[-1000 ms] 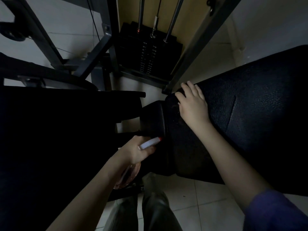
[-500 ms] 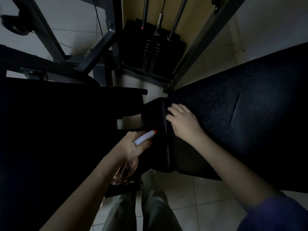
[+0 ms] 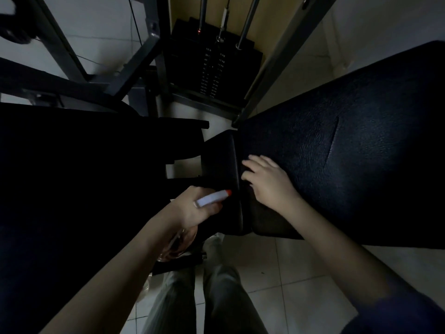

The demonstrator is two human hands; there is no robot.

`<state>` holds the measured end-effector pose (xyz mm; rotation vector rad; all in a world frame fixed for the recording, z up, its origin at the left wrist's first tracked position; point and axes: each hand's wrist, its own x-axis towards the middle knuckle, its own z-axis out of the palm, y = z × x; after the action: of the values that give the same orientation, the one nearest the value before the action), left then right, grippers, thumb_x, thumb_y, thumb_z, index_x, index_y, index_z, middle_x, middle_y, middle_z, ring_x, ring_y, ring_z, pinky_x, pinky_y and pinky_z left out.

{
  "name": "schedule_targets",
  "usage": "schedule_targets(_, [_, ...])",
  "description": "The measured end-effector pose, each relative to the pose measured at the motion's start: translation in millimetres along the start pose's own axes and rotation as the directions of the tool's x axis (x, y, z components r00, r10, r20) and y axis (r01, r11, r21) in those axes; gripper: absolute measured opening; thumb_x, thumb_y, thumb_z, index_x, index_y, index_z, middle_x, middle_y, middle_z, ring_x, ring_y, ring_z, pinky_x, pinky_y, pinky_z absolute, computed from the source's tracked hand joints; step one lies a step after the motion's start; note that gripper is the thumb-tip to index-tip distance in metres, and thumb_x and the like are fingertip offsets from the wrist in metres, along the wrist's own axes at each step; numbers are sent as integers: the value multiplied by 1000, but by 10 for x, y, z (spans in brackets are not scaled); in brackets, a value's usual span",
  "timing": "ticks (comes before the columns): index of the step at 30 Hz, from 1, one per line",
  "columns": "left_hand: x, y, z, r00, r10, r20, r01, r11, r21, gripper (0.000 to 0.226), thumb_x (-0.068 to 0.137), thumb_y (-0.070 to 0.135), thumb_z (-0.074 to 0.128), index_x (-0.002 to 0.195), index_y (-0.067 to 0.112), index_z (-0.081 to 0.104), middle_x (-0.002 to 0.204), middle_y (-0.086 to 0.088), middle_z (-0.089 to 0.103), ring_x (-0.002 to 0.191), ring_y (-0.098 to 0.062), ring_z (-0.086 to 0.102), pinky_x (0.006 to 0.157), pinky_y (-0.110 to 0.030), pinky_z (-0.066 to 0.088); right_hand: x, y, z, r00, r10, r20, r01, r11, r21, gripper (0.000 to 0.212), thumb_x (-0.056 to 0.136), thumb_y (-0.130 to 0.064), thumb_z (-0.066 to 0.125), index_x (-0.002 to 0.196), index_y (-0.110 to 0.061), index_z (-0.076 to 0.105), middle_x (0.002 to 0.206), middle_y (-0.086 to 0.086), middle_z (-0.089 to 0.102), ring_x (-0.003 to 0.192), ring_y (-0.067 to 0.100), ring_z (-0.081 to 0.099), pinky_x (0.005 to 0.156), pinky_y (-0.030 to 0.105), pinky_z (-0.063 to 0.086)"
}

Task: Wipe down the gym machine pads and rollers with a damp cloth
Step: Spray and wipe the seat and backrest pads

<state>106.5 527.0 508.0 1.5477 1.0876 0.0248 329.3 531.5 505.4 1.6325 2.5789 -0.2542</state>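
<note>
My right hand (image 3: pixel 267 182) lies flat with its fingers stretched out on the left end of a large black padded bench (image 3: pixel 349 153). No cloth shows under it in the dim light. My left hand (image 3: pixel 190 210) grips a clear spray bottle (image 3: pixel 178 244) by its neck. The bottle's white nozzle with a red tip (image 3: pixel 213 197) points right, toward a smaller black pad (image 3: pixel 221 165) that sits just left of the bench end.
A black weight stack (image 3: pixel 212 68) with guide rods stands ahead between grey steel frame bars (image 3: pixel 277 61). A wide dark pad (image 3: pixel 72 177) fills the left side. My legs (image 3: pixel 216 297) stand on the pale tiled floor (image 3: pixel 277 273) below.
My right hand has slid down the bench's left end toward me, from the top corner to the middle. My left hand with the bottle has stayed almost in place.
</note>
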Motion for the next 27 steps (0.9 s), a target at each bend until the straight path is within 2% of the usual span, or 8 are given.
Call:
schedule_targets(3, [-32,59,35,996,6,93,-8,1000,22,24,96,21,56,108,41,62,91,18,58,87,0,58,73,-5,42,-165,81,-186,994,71,-89,-76,996,-55,28,59,4,81,83,-10,73,114,16,66,112,35,59,101,50,39])
schedule_targets(9, [-48,62,109,992,7,126,-10,1000,26,25,96,19,56,117,30,65,94,15,63,87,6,60,81,-10,47,-167,-37,-90,970,176,-167,-190,979,-76,25,66,5,75,87,-8,72,120,16,63,119,34,54,106,47,35])
schedule_targets(12, [-63,0,100,995,32,89,-37,998,48,26,96,21,54,121,28,61,109,-1,66,97,-10,63,92,-30,50,-315,-169,53,993,68,-95,-74,996,-56,25,63,2,78,85,-9,73,117,15,64,116,33,57,104,46,36])
schedule_targets(16, [-104,-53,74,999,30,29,-30,999,-31,30,89,31,54,108,11,66,94,-6,67,85,-16,65,81,-35,53,-721,-238,-33,992,117,-55,-120,991,-53,31,63,6,75,90,-8,73,120,15,63,120,33,55,106,46,34])
schedule_targets(18, [-111,-77,68,999,34,26,-33,999,-25,20,90,25,56,100,10,65,85,-5,65,77,-17,63,74,-34,51,-885,-212,-138,978,180,-102,-190,977,-94,34,68,9,70,97,-7,72,125,16,60,123,33,51,109,45,33])
schedule_targets(21, [-144,-134,63,998,55,-15,-55,998,-12,7,93,15,57,96,13,63,78,0,62,66,-5,57,66,-25,48,-814,-147,-229,932,281,-231,-319,936,-147,30,78,6,62,105,-6,69,131,18,55,126,35,48,110,44,28])
schedule_targets(23, [-187,-171,69,998,52,-39,-53,999,-10,4,94,15,57,96,17,60,78,1,61,63,-3,55,61,-19,45,-478,-128,-176,893,364,-264,-408,903,-137,29,77,4,68,105,-6,68,132,19,54,126,36,47,110,45,28])
schedule_targets(27, [-237,-252,81,997,50,-66,-51,999,-16,6,94,13,58,98,9,60,75,1,58,59,1,54,58,-17,43,51,-275,161,939,297,-174,-321,938,-129,29,64,3,77,90,-6,70,123,20,60,118,37,55,103,49,38])
